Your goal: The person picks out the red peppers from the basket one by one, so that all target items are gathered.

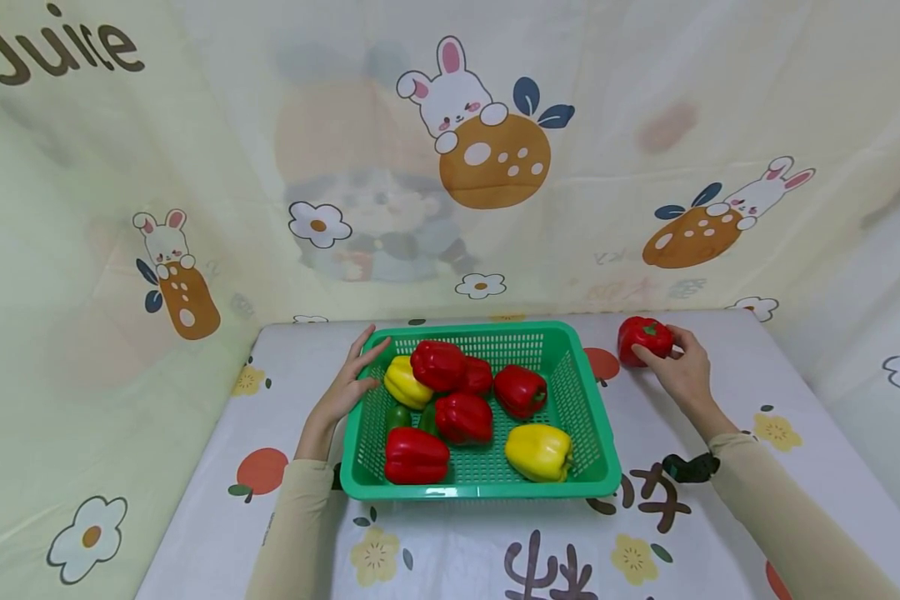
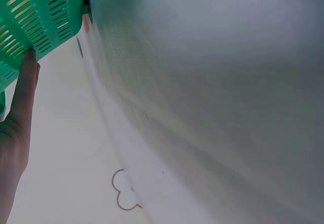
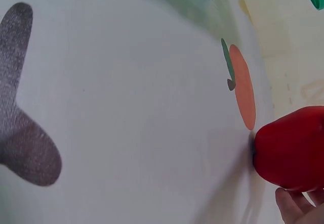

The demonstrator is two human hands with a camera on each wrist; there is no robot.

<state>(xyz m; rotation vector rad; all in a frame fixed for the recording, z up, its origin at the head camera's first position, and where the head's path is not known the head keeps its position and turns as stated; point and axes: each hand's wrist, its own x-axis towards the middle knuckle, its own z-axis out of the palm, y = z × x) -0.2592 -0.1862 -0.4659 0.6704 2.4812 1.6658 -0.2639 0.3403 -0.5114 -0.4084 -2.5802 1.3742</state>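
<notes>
My right hand (image 1: 682, 371) grips a red bell pepper (image 1: 643, 340), its green stem showing, to the right of the green basket (image 1: 480, 492). In the right wrist view, fingertips (image 3: 288, 204) press the underside of that red pepper. My left hand (image 1: 345, 387) rests at the basket's left rim with fingers extended. The left wrist view shows a straight finger (image 2: 25, 85) against the slotted basket wall (image 2: 43, 19). Inside the basket lie several red bell peppers (image 1: 463, 418), a yellow pepper (image 1: 538, 452) at the front right, another yellow pepper (image 1: 405, 382) at the back left, and dark green vegetables (image 1: 398, 417) partly hidden.
The basket stands on a table with a white printed cloth (image 1: 420, 558). A pale curtain (image 1: 232, 150) with rabbit prints hangs behind the table and along both sides. A dark wrist strap (image 1: 690, 468) shows at the right sleeve.
</notes>
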